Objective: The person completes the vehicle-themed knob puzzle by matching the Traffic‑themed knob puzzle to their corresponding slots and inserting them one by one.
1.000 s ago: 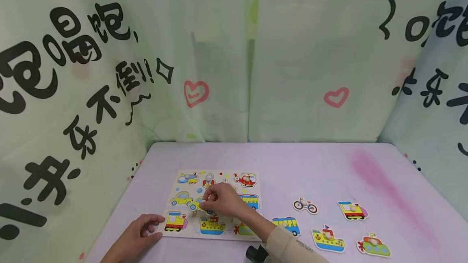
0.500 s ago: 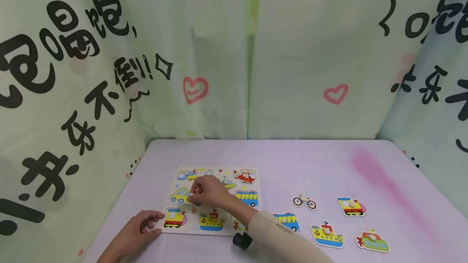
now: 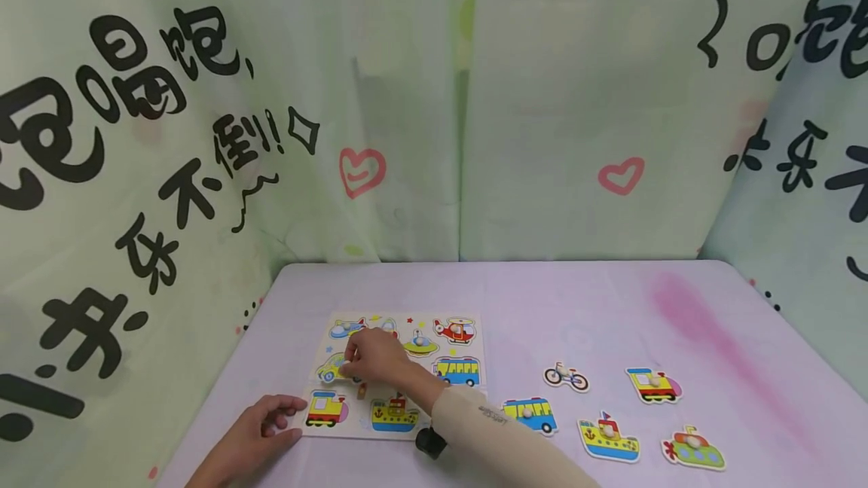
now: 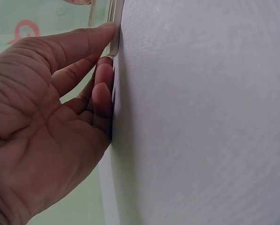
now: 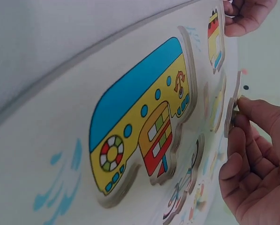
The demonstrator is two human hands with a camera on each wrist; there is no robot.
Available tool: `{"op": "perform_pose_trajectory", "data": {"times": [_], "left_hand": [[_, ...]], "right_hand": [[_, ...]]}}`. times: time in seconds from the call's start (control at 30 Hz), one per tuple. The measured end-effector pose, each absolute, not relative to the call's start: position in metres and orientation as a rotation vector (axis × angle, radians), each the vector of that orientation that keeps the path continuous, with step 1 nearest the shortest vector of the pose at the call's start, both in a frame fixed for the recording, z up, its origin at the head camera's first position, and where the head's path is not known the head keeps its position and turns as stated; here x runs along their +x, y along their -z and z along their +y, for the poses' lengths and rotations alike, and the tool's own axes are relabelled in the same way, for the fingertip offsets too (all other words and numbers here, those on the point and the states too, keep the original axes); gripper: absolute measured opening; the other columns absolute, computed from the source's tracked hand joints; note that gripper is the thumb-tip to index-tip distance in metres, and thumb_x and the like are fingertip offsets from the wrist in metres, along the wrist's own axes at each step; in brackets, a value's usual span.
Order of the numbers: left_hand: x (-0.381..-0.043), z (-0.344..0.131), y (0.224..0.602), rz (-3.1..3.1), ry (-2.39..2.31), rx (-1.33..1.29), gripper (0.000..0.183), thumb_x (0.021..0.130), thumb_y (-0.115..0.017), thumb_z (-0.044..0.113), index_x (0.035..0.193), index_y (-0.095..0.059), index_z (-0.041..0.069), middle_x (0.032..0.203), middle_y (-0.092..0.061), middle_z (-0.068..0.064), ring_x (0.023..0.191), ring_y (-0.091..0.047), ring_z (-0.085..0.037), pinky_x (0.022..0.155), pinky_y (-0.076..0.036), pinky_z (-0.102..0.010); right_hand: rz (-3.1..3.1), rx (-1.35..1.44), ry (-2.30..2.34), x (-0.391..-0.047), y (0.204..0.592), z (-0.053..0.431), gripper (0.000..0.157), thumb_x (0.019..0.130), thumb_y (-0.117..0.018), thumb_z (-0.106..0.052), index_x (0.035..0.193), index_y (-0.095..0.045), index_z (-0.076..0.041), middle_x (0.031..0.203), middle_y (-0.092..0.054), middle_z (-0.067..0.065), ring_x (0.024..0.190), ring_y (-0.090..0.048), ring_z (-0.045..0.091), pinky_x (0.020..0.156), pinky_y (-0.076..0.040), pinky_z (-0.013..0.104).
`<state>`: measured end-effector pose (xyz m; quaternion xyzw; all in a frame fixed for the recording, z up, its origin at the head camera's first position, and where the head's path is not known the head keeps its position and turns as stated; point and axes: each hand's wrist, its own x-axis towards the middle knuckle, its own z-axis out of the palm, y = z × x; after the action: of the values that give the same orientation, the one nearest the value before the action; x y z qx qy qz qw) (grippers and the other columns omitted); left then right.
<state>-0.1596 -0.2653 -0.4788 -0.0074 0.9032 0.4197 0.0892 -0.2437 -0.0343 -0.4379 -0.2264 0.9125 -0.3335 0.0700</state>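
My right hand (image 3: 381, 356) pinches the knob of a yellow car puzzle piece (image 5: 231, 115) close over the car's slot at the left of the puzzle board (image 3: 359, 419). In the right wrist view the piece stands at a tilt to the board, and the fingers hide part of it. My left hand (image 3: 261, 428) grips the board's near left corner, thumb along the front edge and index finger at the left side. Close by it is the train slot (image 3: 325, 408). The ship slot (image 5: 140, 108) shows large in the right wrist view.
Right of the board lie loose knobbed pieces: a bicycle (image 3: 566, 377), a bus (image 3: 532, 416), a train (image 3: 654, 385), a ship (image 3: 609, 439) and a submarine (image 3: 693, 449). A helicopter (image 3: 455, 330) and a flying saucer (image 3: 420, 343) sit in the board. A printed curtain (image 3: 529, 111) surrounds the table.
My right hand has moved left with the car piece, from the board's middle to the car slot. My left hand stays at the board's corner.
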Motion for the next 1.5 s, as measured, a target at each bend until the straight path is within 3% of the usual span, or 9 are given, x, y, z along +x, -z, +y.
{"op": "perform_pose_trajectory", "data": {"times": [0.7, 0.9, 1.17, 1.37, 1.5], "left_hand": [[-0.158, -0.271, 0.48, 2.683, -1.263, 0.119, 0.039, 0.086, -0.081, 0.009, 0.121, -0.066, 0.0, 0.104, -0.062, -0.004, 0.087, -0.05, -0.01, 0.073, -0.044, -0.022], [-0.159, -0.269, 0.48, 2.685, -1.253, 0.063, 0.039, 0.086, -0.082, 0.01, 0.121, -0.067, 0.002, 0.101, -0.061, -0.002, 0.088, -0.05, -0.014, 0.072, -0.043, -0.022], [-0.158, -0.269, 0.478, 2.693, -1.249, 0.062, 0.039, 0.086, -0.081, 0.01, 0.121, -0.066, 0.002, 0.103, -0.062, -0.002, 0.089, -0.051, -0.014, 0.073, -0.044, -0.022], [-0.158, -0.271, 0.479, 2.686, -1.268, 0.105, 0.04, 0.086, -0.081, 0.011, 0.122, -0.066, 0.001, 0.102, -0.061, -0.003, 0.087, -0.05, -0.012, 0.073, -0.044, -0.021], [-0.157, -0.273, 0.481, 2.676, -1.276, 0.145, 0.04, 0.087, -0.081, 0.012, 0.122, -0.066, 0.001, 0.103, -0.062, -0.003, 0.087, -0.05, -0.009, 0.073, -0.044, -0.022]], "right_hand": [[2.777, -0.627, 0.931, -0.253, 0.453, -0.052, 0.021, 0.091, -0.078, -0.024, 0.079, -0.064, -0.015, 0.07, -0.055, -0.008, 0.062, -0.05, 0.007, 0.058, -0.038, 0.022], [2.793, -0.611, 0.927, -0.255, 0.455, -0.057, 0.02, 0.091, -0.077, -0.023, 0.079, -0.063, -0.015, 0.07, -0.055, -0.008, 0.063, -0.049, 0.007, 0.059, -0.038, 0.023], [2.83, -0.614, 0.866, -0.254, 0.456, -0.06, 0.017, 0.092, -0.077, -0.024, 0.084, -0.066, -0.014, 0.075, -0.059, -0.008, 0.067, -0.049, 0.007, 0.062, -0.04, 0.023], [2.825, -0.591, 0.925, -0.25, 0.451, -0.058, 0.018, 0.093, -0.076, -0.03, 0.098, -0.07, -0.013, 0.083, -0.063, -0.006, 0.069, -0.05, 0.007, 0.063, -0.041, 0.023], [2.785, -0.608, 1.047, -0.242, 0.443, -0.053, 0.02, 0.093, -0.076, -0.031, 0.102, -0.071, -0.014, 0.08, -0.061, -0.007, 0.068, -0.05, 0.006, 0.063, -0.041, 0.021]]}}
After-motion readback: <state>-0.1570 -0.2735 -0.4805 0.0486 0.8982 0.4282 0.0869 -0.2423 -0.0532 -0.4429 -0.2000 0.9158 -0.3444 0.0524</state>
